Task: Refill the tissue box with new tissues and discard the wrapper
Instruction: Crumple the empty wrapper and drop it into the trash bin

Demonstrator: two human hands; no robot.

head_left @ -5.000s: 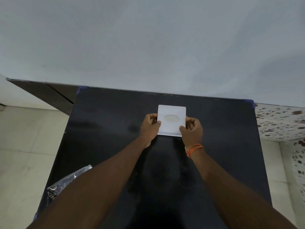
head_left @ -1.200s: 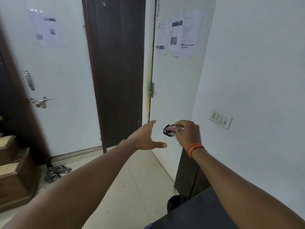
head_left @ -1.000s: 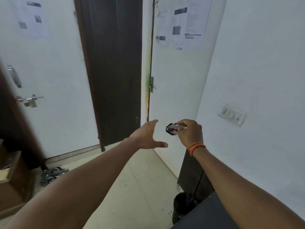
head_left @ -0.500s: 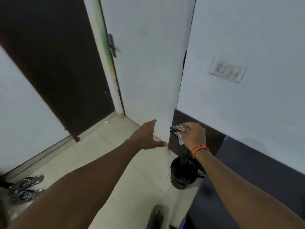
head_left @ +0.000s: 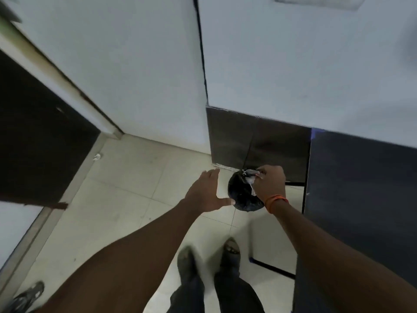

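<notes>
Wrapper (head_left: 251,180): crumpled, pinched in right hand (head_left: 268,185), directly above black bin (head_left: 242,196) on floor beside table (head_left: 361,199). Left hand (head_left: 206,193): spread, empty. Step: discarding. Next move, likely: loosen fingers over bin mouth.

You look down into a corner of pale walls (head_left: 304,64), grey-white and bare. The floor (head_left: 126,199) is light square tiles with thin joints, a little scuffed. At left a dark brown door (head_left: 38,141) stands in a pale frame (head_left: 65,86); a small white scrap (head_left: 97,157) lies on the tiles by its foot. Dark skirting panels (head_left: 255,141) run along the base of the right wall. At right, the black table (head_left: 361,188) with a blue-taped corner. A sandal (head_left: 24,297) sits bottom left. Light is even and dim.
</notes>
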